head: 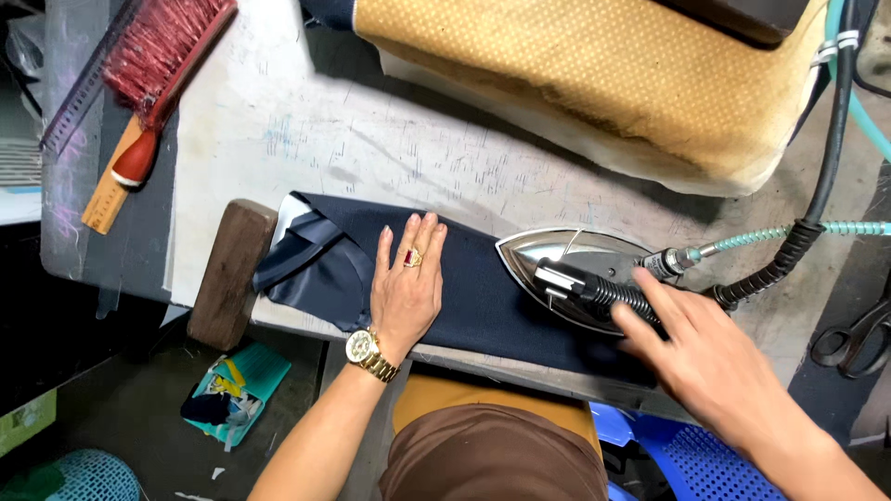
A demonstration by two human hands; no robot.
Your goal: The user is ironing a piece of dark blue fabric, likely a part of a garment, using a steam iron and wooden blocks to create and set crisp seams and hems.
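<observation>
Fabric (483, 288), navy, lies flat on the worn board (371, 139) under my left hand (406, 283), fingers spread open and pressed on it, palm down. Folded end sits just left of my fingertips, touching a wooden block (227, 274). Right hand (705, 357) fingers curled around the steam iron (575, 274) handle; iron's tip points toward my left fingers, near, not touching.

One head camera looks steeply down (close in) over the worktable (306, 121).
</observation>
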